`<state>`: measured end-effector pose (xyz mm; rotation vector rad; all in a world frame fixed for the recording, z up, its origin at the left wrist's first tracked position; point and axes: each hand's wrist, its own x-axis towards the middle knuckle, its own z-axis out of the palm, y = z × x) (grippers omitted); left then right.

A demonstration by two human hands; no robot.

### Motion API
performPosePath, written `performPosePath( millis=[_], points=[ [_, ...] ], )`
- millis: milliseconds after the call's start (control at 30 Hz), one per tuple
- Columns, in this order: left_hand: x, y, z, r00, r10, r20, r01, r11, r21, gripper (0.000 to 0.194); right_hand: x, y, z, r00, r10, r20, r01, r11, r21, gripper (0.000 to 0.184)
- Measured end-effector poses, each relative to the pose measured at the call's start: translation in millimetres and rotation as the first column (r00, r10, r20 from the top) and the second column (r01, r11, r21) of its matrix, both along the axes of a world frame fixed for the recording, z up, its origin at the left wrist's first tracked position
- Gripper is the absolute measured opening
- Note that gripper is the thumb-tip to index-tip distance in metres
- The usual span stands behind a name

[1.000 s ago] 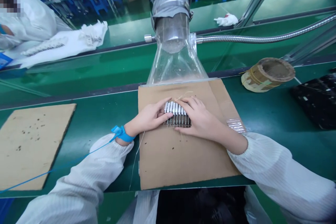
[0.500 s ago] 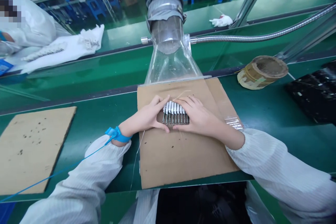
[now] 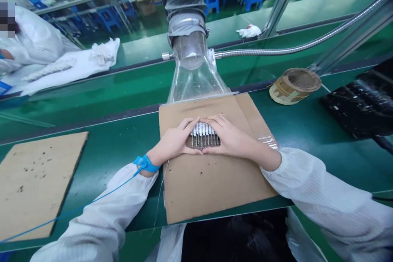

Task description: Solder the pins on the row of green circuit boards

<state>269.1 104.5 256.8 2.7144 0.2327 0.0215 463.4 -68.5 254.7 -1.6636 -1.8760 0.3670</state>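
Note:
A row of several small white parts with thin metal leads (image 3: 203, 129) lies on a cardboard sheet (image 3: 211, 188). From the left, my left hand (image 3: 178, 139) curves round the row, its thumb along the near edge and its fingers at the far edge. My right hand (image 3: 231, 138) encloses the other end in the same way. The tips of both thumbs meet below the leads, and the fingertips almost touch above the white bodies. A blue wrist strap (image 3: 146, 163) with a cord sits on my left wrist. A thin wire pokes out above the fingers.
Behind the cardboard stands a clear fume hood (image 3: 196, 82) on a grey duct. A brown cardboard roll (image 3: 294, 86) and a black object (image 3: 359, 102) are at the right. Another spotted cardboard sheet (image 3: 39, 172) lies at the left. Across the bench, a co-worker's white sleeve (image 3: 39, 41) shows.
My left hand has shifted right and its thumb now meets the right thumb. The fingertips above the row have drawn closer together. The camera view has moved slightly.

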Motion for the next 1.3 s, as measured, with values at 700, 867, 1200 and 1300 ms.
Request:
performPosePath(
  millis=[700,867,1200,1300],
  points=[
    [10,-23,13.8,0.998,0.057,-0.014,-0.056,0.997,0.053,0.092,18,-16,6.1,0.983,-0.022,0.181,0.032,0.998,-0.051,0.094],
    [8,-20,17.5,0.998,0.049,-0.043,-0.047,0.997,0.058,0.086,18,-13,4.1,0.984,-0.030,0.175,0.035,0.999,-0.022,0.090],
    [-17,-2,12.0,0.997,0.077,0.021,-0.078,0.996,0.035,0.088,18,-10,8.1,0.998,-0.014,0.059,0.018,0.998,-0.059,0.082],
    [-23,0,14.8,0.998,0.065,-0.022,-0.062,0.993,0.103,0.087,16,-9,10.7,0.999,-0.005,0.039,0.008,0.998,-0.066,0.082]
  ],
)
